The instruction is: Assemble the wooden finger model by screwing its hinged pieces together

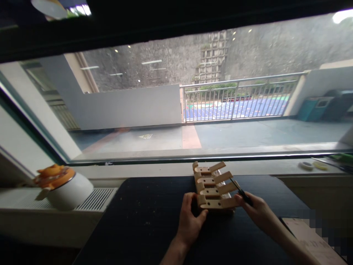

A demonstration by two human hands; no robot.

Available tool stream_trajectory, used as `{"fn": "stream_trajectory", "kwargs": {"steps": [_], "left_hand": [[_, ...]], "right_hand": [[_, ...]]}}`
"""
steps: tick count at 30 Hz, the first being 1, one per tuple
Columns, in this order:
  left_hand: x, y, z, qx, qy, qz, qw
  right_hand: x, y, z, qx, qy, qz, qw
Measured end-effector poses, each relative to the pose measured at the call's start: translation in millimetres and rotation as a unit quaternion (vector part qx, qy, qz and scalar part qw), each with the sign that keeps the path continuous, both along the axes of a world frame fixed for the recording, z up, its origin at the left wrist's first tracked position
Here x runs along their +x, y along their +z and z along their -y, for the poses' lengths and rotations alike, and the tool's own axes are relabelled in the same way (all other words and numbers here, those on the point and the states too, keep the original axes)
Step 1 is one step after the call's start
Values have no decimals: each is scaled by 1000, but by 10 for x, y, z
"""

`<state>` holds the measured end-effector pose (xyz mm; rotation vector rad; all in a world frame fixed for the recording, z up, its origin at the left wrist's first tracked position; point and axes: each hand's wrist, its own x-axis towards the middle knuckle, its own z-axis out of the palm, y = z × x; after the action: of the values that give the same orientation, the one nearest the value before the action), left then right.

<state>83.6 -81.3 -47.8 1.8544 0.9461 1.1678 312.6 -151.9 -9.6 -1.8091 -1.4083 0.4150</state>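
A wooden piece (209, 191) lies on the dark table, made of several pale strips side by side. The strips curl up at the left, carry dark round holes, and slant upward at the right. My left hand (191, 217) is closed around its near left corner, thumb along the front edge. In my right hand (252, 206) is a slim tool with a black handle (245, 195). Its thin dark shaft points up and left, with the tip by the raised right ends of the strips. My right fingertips are close to the nearest strip's end. Clear wrapping (225, 189) shows beneath the strips.
The dark table (143, 228) stands against a window sill (143, 170). A white pot with an orange top (70, 189) sits at the left by a vent. Tape rolls (306, 166) lie on the right sill, and a flat board (306, 233) is at lower right.
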Motion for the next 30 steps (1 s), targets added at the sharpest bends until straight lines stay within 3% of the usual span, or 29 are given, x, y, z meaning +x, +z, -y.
{"fn": "stream_trajectory", "kwargs": {"steps": [10,16,18,30], "left_hand": [[61,22,20,55,29,-39,997],[21,75,9,44,5,-33,998],[8,87,4,41,-6,-25,999],[-6,97,-39,1,-27,11,1000]], "right_hand": [[-13,37,-17,1,-13,-51,999],[-110,-60,11,5,-65,-227,972],[-122,-78,14,14,-82,-244,966],[-197,130,5,12,-4,-6,1000]]}}
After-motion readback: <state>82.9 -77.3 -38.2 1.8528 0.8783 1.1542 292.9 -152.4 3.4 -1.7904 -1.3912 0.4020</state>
